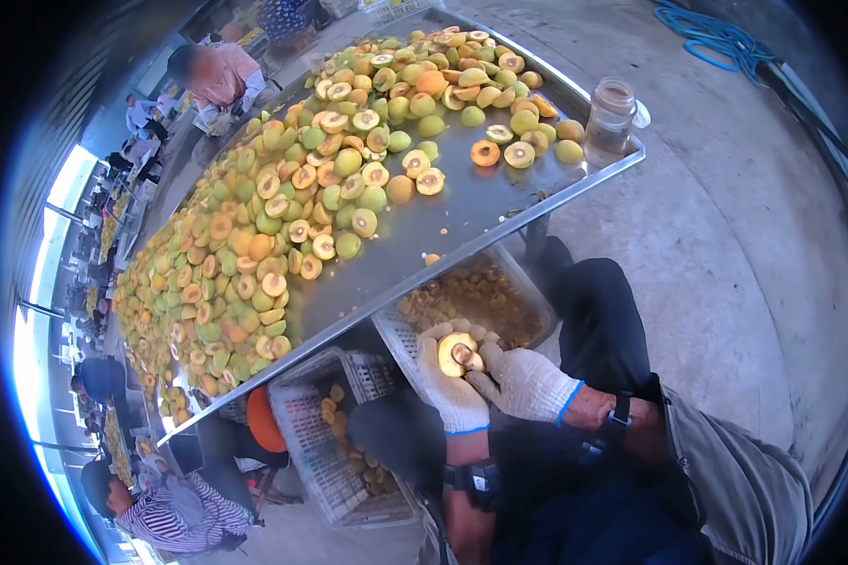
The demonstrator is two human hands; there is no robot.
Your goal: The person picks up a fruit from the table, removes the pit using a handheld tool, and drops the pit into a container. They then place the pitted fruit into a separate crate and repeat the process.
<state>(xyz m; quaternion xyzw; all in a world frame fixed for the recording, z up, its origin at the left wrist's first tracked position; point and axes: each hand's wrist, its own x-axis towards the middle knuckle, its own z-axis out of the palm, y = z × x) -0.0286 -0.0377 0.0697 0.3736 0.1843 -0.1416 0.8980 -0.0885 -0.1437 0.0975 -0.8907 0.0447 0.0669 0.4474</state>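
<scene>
A halved fruit [454,350] with a pale orange cut face is held in my gloved left hand [454,386], palm up. My right hand [528,381], also in a white knitted glove, touches the fruit's cut face with its thumb and fingers closed together; whatever is between them is too small to make out. Both hands are over the near side of a white plastic crate [400,344] that holds many small brownish pieces. Beyond them, a metal table [396,247] bears a large heap of green and orange fruit, many cut in half.
A jar [612,115] stands at the table's right corner. A second crate [316,452] holds yellow fruit pieces at lower left. A person in stripes [188,513] and another in pink [224,75] sit beyond. A blue hose [716,38] lies at upper right.
</scene>
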